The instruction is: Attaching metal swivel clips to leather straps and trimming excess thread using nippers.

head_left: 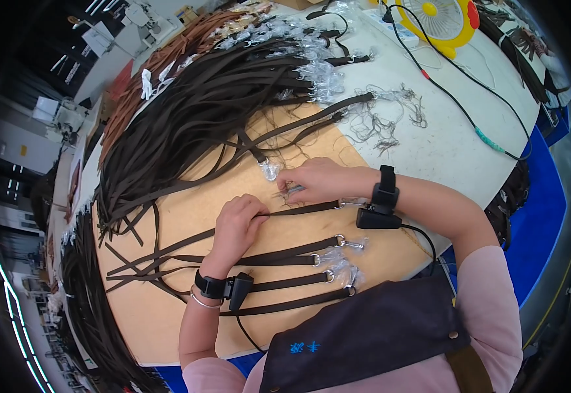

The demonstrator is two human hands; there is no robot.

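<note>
My left hand (234,226) pinches a dark brown strap (305,209) between thumb and fingertips. The strap runs on to the right, and its end with a metal fitting in clear plastic (350,203) lies below my right wrist. Just beyond the strap, my right hand (325,179) is closed around a small grey metal tool (295,188); the fingers cover most of it, so its kind does not show. Close to the right fingertips lies the plastic-wrapped end (270,169) of another strap. Several straps with metal clips (351,243) rest side by side nearer my body.
A large heap of dark straps (213,92) covers the far left, with brown straps (187,42) behind it. Loose thread scraps (384,131) lie on the white tabletop (443,124). A black cable (459,111) crosses near the yellow fan (430,23). The tan board (161,327) lies under my hands.
</note>
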